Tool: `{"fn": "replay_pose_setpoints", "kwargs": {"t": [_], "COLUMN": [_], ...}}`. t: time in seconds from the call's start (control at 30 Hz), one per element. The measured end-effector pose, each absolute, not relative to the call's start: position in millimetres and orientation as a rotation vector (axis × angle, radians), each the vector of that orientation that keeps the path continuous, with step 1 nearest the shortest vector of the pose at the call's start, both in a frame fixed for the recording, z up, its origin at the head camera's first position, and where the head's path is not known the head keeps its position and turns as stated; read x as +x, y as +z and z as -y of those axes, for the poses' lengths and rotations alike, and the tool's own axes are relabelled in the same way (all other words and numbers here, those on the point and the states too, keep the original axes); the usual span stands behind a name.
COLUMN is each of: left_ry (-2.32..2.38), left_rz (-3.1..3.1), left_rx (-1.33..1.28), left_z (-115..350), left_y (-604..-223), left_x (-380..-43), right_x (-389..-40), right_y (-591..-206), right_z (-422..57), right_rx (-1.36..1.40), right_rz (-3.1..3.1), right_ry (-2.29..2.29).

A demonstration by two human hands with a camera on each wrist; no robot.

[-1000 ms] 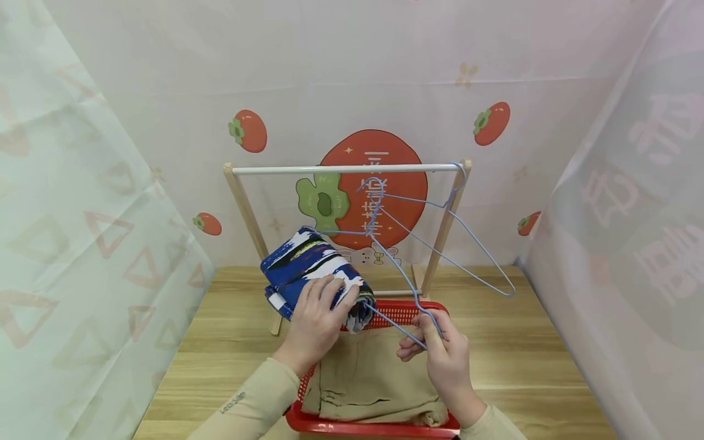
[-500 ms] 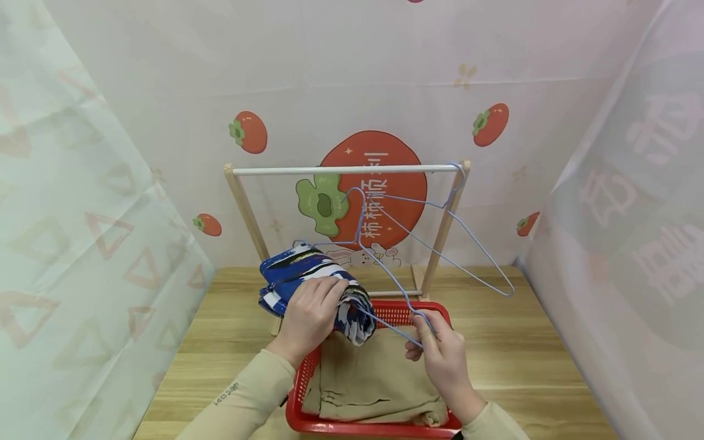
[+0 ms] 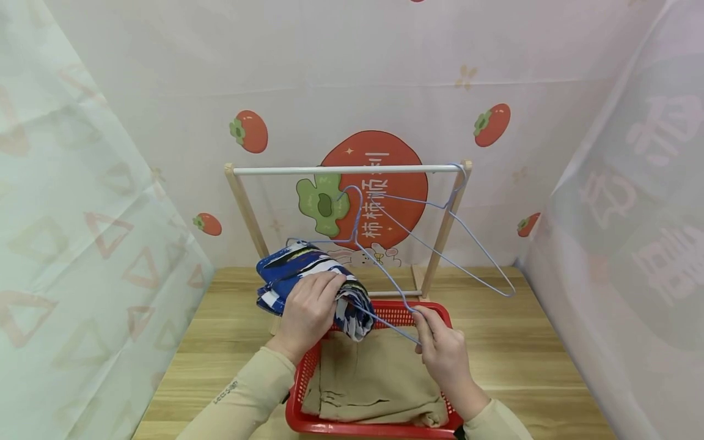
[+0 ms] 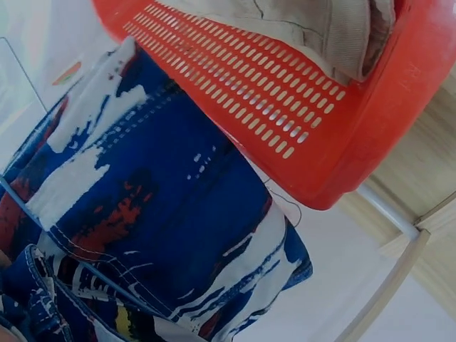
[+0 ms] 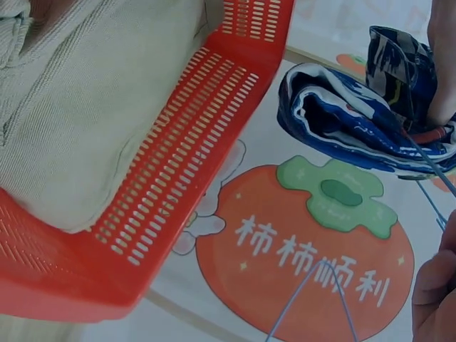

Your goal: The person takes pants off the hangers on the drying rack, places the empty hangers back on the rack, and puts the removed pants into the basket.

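Observation:
A blue, white and black patterned garment (image 3: 299,269), folded over, hangs on a light blue wire hanger (image 3: 355,232). My left hand (image 3: 308,311) grips its folded near side, the fingers curled over the cloth. With my right hand (image 3: 445,351) I pinch the hanger's right end, thumb on top. The bottom wire passes through the fold of the garment, whose rolled edge (image 5: 335,125) faces the right wrist camera. In the left wrist view the cloth (image 4: 178,171) fills the foreground, and most of the left hand is out of frame.
Below my hands stands a red perforated basket (image 3: 294,406) with folded beige corduroy clothing (image 3: 374,379) inside. Behind it is a rack with a white rail (image 3: 330,170) and wooden legs (image 3: 244,211). A second blue hanger (image 3: 484,252) hangs at the rail's right end.
The garment and hanger have come down and left, the hook dropping away from the rail. My left hand has shifted slightly left and down; my right hand still pinches the hanger's end.

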State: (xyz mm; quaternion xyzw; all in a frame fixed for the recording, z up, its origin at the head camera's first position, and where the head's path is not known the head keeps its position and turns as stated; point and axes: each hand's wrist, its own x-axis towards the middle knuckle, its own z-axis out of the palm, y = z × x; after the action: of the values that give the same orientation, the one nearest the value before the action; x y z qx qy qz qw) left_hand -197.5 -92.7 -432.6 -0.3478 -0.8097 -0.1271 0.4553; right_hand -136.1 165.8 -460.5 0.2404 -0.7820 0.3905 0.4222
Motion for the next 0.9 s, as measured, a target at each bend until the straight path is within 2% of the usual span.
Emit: {"fn": "replay_pose_setpoints", "kwargs": {"t": [0.6, 0.9], "left_ry": [-0.193, -0.241], "left_rz": [2.180, 2.140], "left_rx": [-1.147, -1.124], "left_z": [104, 104], "left_y": [-418, -414], "left_x": [-195, -196], "right_x": [-153, -154], "right_y": [-468, -467], "right_z": [-177, -175], "right_rx": [0.544, 0.579], "right_rz": [1.818, 1.780], "right_ry": [0.692, 0.597]}}
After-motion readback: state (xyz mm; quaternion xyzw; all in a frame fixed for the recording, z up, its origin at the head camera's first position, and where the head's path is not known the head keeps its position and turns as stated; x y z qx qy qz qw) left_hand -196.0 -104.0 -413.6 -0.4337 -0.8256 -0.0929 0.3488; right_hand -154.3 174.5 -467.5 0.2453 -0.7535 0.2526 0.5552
